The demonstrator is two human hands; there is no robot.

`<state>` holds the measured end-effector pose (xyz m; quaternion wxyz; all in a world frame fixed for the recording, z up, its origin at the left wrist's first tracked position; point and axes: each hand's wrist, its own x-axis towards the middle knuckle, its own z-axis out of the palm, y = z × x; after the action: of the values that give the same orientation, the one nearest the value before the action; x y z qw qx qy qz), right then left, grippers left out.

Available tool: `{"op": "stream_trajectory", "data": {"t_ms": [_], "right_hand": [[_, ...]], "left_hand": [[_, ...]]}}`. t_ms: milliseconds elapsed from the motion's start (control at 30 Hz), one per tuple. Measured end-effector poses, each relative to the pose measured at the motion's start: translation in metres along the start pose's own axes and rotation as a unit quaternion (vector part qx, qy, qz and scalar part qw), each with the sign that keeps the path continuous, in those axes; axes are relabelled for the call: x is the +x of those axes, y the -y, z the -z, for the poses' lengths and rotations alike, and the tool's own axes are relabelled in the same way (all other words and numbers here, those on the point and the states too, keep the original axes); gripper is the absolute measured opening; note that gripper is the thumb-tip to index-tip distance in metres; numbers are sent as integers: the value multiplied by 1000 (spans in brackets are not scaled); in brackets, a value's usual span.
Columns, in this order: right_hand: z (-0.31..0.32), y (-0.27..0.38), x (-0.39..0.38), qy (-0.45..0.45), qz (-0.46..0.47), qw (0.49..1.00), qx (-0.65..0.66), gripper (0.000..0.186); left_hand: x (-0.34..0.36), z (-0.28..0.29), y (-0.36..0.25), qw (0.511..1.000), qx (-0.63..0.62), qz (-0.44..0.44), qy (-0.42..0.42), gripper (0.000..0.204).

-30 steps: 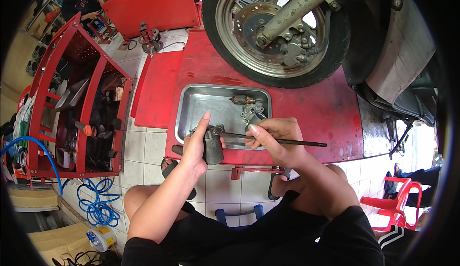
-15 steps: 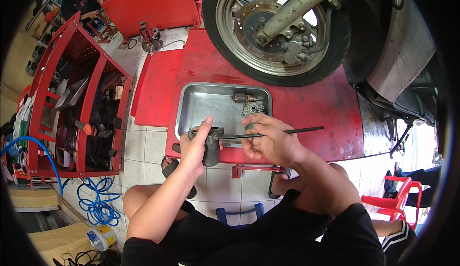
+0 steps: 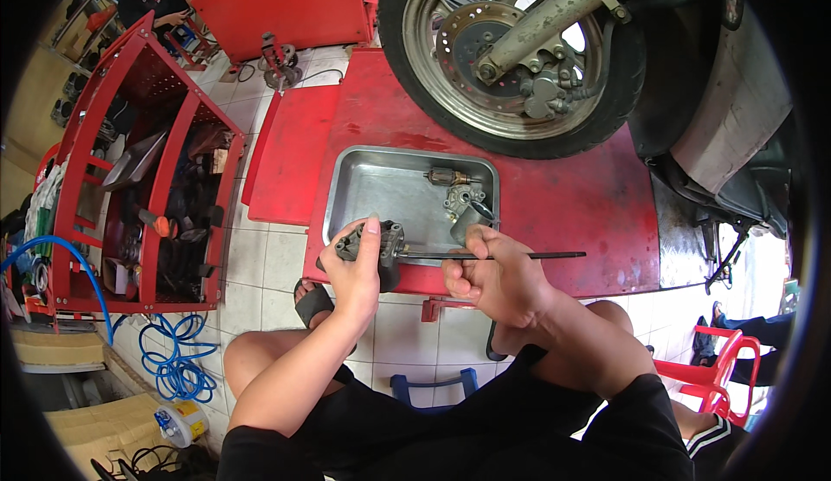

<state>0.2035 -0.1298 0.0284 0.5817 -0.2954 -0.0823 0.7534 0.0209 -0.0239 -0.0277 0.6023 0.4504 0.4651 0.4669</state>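
My left hand (image 3: 357, 260) is wrapped around a dark grey metal housing (image 3: 391, 243) with bolt holes in its face, above the tray's near left corner. My right hand (image 3: 498, 277) has its fingers closed on a long thin rod-shaped tool (image 3: 554, 255), mostly black and silvery toward the left. The tool lies nearly level, and its left end meets the side of the housing. Past my right hand, a metal tray (image 3: 334, 188) contains a motor armature (image 3: 444, 176), a cast metal cover (image 3: 461, 199) and a grey cylindrical sleeve (image 3: 467, 224), partly hidden by my fingers.
The tray sits on a red platform (image 3: 571, 213) under a motorcycle's front wheel (image 3: 407, 65). A red tool cart (image 3: 151, 178) stands left, near a coiled blue hose (image 3: 177, 368). A red plastic chair (image 3: 736, 360) is at right; another person (image 3: 151, 0) is far left.
The housing has turned in my left hand, showing more of its holed face. My right hand has moved slightly right and down, and the tool has gone from slanted to nearly level.
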Motion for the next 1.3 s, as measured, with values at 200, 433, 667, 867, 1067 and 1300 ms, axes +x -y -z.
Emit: {"op": "stream_trajectory", "data": {"t_ms": [200,433,667,867,1067,1300], "right_hand": [[7,4,-3,146,148,927,-312,16],[-6,30,-4,288,272,726,-563,24],[-16,34,-2,126,196,739,-632,20],[-10,30,10,62,226,755,-612,15],[-15,24,19,-28,171,866,-469,24],[-6,22,26,-53,184,875,-444,25]], "left_hand": [[1,3,-7,998,-1,29,51,39],[-1,0,-19,986,-4,132,100,45],[9,-6,-17,945,-32,308,103,60],[21,-8,-17,943,-41,318,84,65],[18,-11,-18,947,-32,312,68,67],[21,-15,-17,949,-56,301,69,65]]}}
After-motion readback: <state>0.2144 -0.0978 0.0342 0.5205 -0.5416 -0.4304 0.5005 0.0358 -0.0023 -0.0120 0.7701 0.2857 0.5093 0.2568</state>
